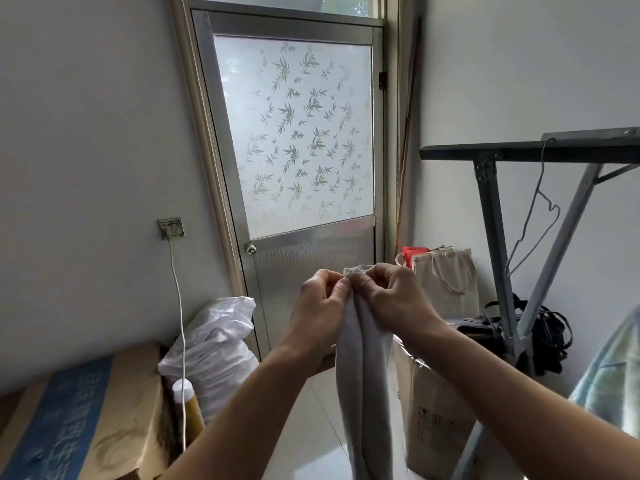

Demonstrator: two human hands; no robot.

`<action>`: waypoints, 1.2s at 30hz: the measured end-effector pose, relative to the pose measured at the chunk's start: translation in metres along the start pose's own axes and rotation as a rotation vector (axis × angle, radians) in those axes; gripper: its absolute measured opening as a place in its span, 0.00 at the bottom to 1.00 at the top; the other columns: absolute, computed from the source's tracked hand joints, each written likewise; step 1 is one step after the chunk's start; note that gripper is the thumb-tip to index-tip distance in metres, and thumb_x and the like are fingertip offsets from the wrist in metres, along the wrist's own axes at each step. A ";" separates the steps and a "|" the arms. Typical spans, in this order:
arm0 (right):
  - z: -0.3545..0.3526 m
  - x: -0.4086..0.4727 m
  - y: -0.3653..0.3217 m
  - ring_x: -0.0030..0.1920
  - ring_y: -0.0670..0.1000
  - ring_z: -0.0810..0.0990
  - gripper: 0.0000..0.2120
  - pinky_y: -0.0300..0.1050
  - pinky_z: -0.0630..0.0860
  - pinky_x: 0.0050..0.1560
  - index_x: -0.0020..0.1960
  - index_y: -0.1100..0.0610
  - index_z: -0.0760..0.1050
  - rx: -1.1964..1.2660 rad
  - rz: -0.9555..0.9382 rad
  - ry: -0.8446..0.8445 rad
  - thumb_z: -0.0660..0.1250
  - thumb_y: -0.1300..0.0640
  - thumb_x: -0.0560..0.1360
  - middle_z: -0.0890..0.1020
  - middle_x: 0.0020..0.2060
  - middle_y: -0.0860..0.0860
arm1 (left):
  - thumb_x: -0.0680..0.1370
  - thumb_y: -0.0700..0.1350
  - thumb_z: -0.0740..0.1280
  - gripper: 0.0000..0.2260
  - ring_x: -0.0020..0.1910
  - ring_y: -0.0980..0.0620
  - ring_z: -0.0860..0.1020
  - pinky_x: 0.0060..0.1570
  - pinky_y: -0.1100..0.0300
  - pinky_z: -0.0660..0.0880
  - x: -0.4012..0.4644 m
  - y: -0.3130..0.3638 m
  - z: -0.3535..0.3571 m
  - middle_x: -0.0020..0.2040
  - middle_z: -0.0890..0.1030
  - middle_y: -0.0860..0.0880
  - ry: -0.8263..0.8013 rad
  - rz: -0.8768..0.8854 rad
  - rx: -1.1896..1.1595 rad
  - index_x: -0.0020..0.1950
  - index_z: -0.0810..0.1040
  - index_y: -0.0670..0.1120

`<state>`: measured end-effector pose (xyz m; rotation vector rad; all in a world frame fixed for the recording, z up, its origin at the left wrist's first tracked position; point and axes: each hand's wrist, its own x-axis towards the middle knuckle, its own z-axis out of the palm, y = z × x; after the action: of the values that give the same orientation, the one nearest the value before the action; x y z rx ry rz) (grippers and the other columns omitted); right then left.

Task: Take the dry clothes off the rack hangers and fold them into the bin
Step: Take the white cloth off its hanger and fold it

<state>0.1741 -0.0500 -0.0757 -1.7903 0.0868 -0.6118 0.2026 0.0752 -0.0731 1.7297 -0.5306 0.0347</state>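
On the left, a printed carton (pixel 69 420) and a white plastic sack (pixel 214 344) crowd the near-left floor, so keep your elbows inside them. Your left hand (pixel 320 306) pinches the top edge of the grey garment (pixel 363 368), and your right hand (pixel 391 296) pinches the same edge just beside it, thumbs almost touching; the cloth hangs doubled lengthwise between your forearms. You hold it in mid-air before the frosted door (pixel 294 133), so this piece is off its hanger and part folded, not yet binned. To the right, a cardboard box (pixel 433 420), likely the bin, stands open just beside the hanging cloth. Further right, a bare wire hanger (pixel 533 216) dangles from the rack (pixel 519 154), and a pale blue-green garment (pixel 613 379) at the right edge looks left to do. The rack's legs hem that side.
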 end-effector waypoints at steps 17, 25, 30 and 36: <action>-0.030 0.002 -0.019 0.33 0.40 0.74 0.06 0.35 0.71 0.35 0.43 0.57 0.76 -0.053 -0.081 -0.384 0.66 0.59 0.79 0.76 0.35 0.49 | 0.71 0.62 0.69 0.25 0.68 0.56 0.67 0.62 0.60 0.67 0.026 0.021 -0.034 0.70 0.69 0.52 -0.179 0.341 0.463 0.66 0.76 0.56; -0.045 0.007 -0.031 0.37 0.43 0.70 0.10 0.40 0.68 0.40 0.40 0.56 0.74 0.130 -0.127 -0.368 0.63 0.61 0.80 0.73 0.34 0.48 | 0.72 0.58 0.73 0.23 0.35 0.54 0.70 0.35 0.58 0.67 0.043 0.036 -0.031 0.35 0.74 0.48 -0.356 0.266 0.297 0.41 0.76 0.36; -0.049 0.007 -0.024 0.32 0.39 0.69 0.10 0.33 0.67 0.35 0.39 0.55 0.73 0.122 -0.136 -0.319 0.63 0.60 0.80 0.72 0.31 0.44 | 0.74 0.51 0.74 0.11 0.35 0.58 0.78 0.35 0.63 0.74 0.037 0.055 -0.026 0.36 0.82 0.51 -0.359 0.213 0.284 0.40 0.78 0.45; -0.057 0.004 -0.022 0.35 0.40 0.73 0.08 0.34 0.71 0.38 0.43 0.56 0.75 0.038 -0.209 -0.355 0.65 0.66 0.78 0.76 0.35 0.47 | 0.72 0.54 0.75 0.11 0.43 0.54 0.80 0.50 0.47 0.79 0.035 0.071 -0.029 0.46 0.86 0.43 -0.453 0.193 0.463 0.47 0.87 0.48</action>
<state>0.1469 -0.0950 -0.0438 -1.8581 -0.3556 -0.4302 0.2157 0.0810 0.0105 2.1421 -1.0894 -0.1075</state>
